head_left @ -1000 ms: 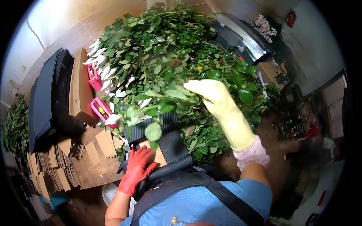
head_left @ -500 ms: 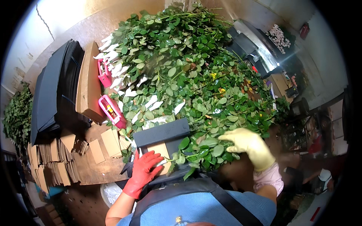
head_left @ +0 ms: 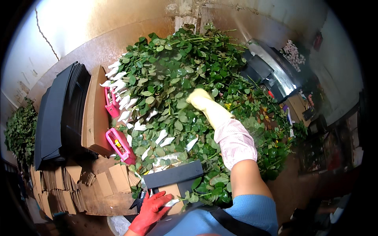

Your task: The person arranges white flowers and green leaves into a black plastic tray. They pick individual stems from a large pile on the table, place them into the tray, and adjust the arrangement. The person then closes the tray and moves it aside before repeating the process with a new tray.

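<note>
The left hand (head_left: 151,210), in a red glove, rests on a brown card (head_left: 170,191) in a low black box (head_left: 173,174) close to the person's body. Its fingers are spread and slightly bent. Just beside the fingertips lies a stem (head_left: 193,196) with a white tip (head_left: 172,203); its green leaves point to the right, over the box's edge. Whether the fingers press on that tip or merely lie against it, I cannot tell.

The right hand (head_left: 200,99), in a yellow glove with a pink striped cuff (head_left: 236,143), is stretched out over the middle of a large heap of leafy stems (head_left: 177,74). Its fingers are blurred and partly hidden, so I cannot tell whether its grip is clenched, released or grasping a stem. The heap covers most of the table (head_left: 106,205), with many white tips (head_left: 126,102) along its left side.

Two pink plastic tools (head_left: 120,145) stand between the heap and a long brown carton (head_left: 94,114). Left of the carton is a stack of black boards (head_left: 59,114). Nearer the person, small brown cards (head_left: 61,192) stand in rows at the table's left end, with a few loose ones (head_left: 104,184) lying flat next to them. At the far right of the heap is a dark case with a shiny silver surface (head_left: 275,74), and pale pink flowers (head_left: 293,55) are beyond it.
</note>
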Demonstrator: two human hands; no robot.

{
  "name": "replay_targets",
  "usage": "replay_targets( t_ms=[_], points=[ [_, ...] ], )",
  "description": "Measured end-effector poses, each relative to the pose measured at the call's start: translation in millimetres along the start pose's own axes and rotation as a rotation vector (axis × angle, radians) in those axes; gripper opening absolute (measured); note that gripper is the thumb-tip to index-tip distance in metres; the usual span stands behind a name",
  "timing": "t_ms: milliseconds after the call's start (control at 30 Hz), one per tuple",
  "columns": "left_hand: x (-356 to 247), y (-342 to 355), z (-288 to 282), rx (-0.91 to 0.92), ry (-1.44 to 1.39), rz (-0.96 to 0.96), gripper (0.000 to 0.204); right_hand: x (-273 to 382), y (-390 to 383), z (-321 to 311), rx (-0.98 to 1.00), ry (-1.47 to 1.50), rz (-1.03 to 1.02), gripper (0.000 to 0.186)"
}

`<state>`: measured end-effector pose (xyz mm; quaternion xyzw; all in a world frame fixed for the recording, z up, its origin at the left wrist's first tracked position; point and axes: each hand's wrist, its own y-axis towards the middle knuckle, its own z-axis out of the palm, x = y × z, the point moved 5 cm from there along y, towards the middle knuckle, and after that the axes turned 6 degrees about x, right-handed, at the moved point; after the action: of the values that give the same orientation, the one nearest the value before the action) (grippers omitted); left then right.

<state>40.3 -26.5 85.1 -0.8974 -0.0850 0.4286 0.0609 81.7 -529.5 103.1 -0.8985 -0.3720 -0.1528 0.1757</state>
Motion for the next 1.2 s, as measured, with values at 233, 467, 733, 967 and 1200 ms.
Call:
replay_targets(
  t_ms=[233,467,733,967,1200],
  points=[
    [7,-3,11,-0.038,-0.010,-0.032,0.044,62,-61,-93,-0.475,-0.297,-1.067,0.025],
    [5,7,2,0.019,0.087,0.049,0.049,30,12,-64,-0.074,-0.196,-0.509,0.021],
    [25,0,17,0.135,0.209,0.055,0.044,138,110,-128,-0.530,-1.012,-0.425,0.090],
    [53,-12,37,-0.018,-0.141,-0.060,0.038,123,215,-99,-0.207,-0.934,-0.095,0.122],
    [42,-7,23,0.031,-0.173,-0.060,0.042,101,243,-93,-0.279,-0.679,-0.151,0.029]
  ],
)
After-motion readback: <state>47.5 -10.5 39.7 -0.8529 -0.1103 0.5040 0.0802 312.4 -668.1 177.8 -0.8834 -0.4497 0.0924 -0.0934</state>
